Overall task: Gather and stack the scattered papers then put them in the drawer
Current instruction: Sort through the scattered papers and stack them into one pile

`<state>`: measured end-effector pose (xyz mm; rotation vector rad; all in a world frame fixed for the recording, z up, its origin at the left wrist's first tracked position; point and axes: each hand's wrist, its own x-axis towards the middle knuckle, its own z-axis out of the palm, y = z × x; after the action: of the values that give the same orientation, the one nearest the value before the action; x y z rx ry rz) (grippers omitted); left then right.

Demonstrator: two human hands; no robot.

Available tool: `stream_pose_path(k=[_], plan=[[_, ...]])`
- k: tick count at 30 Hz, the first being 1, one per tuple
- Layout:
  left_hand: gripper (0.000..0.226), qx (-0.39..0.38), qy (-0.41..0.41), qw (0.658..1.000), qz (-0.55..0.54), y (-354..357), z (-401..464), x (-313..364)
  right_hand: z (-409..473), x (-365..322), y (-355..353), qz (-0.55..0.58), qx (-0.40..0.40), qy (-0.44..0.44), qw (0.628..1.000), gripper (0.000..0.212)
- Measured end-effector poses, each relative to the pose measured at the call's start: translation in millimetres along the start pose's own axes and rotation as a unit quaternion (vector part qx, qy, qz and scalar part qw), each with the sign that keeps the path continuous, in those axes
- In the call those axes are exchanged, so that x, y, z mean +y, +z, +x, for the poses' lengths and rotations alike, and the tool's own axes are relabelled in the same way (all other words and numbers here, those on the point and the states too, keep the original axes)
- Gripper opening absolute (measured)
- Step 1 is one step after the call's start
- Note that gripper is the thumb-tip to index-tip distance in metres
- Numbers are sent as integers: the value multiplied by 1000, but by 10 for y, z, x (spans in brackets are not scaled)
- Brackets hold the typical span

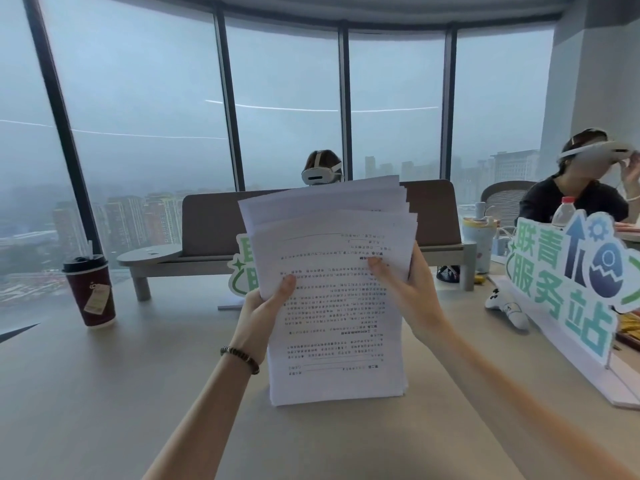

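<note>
arms: bare, sleeveless | left wrist: dark beaded bracelet (240,354)

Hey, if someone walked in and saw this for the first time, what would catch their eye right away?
First, the stack of printed papers held upright at center over the desk, the left hand and right hand each with a grip on one side, its top edges fanned unevenly. Next, the big green and white sign at right, and the dark red coffee cup standing at left.
</note>
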<state>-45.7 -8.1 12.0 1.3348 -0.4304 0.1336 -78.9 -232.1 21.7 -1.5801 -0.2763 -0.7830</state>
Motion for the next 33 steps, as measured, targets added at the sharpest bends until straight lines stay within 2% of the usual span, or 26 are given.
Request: stream_pose_path(k=[4, 7, 12, 17, 19, 23, 28, 31, 33], plan=[[23, 7, -4, 1000, -18, 49, 3, 1, -89, 230, -26, 37, -4, 35, 999, 52], [23, 26, 14, 1000, -5, 95, 2, -20, -146, 301, 42, 36, 30, 50, 998, 42], [21, 130, 122, 975, 130, 242, 22, -13, -196, 110, 215, -120, 110, -16, 986, 28], [41, 182, 140, 960, 163, 319, 49, 11, -207, -24, 306, -147, 110, -40, 982, 20], [34, 166, 137, 965, 152, 281, 48, 27, -199, -24, 285, -147, 99, -38, 983, 20], [5, 62, 69, 992, 88, 48, 41, -52, -239, 125, 192, -131, 19, 12, 991, 29], [17, -12, 67, 991, 119, -182, 31, -195, -326, 396, 92, -103, -26, 42, 993, 48], [22, -8, 58, 996, 70, -178, 32, -250, -314, 426, 60, -91, -14, 24, 995, 42], [37, 3, 19, 1000, 2, -162, 40, -256, -283, 404, 44, -82, 8, 3, 997, 41]])
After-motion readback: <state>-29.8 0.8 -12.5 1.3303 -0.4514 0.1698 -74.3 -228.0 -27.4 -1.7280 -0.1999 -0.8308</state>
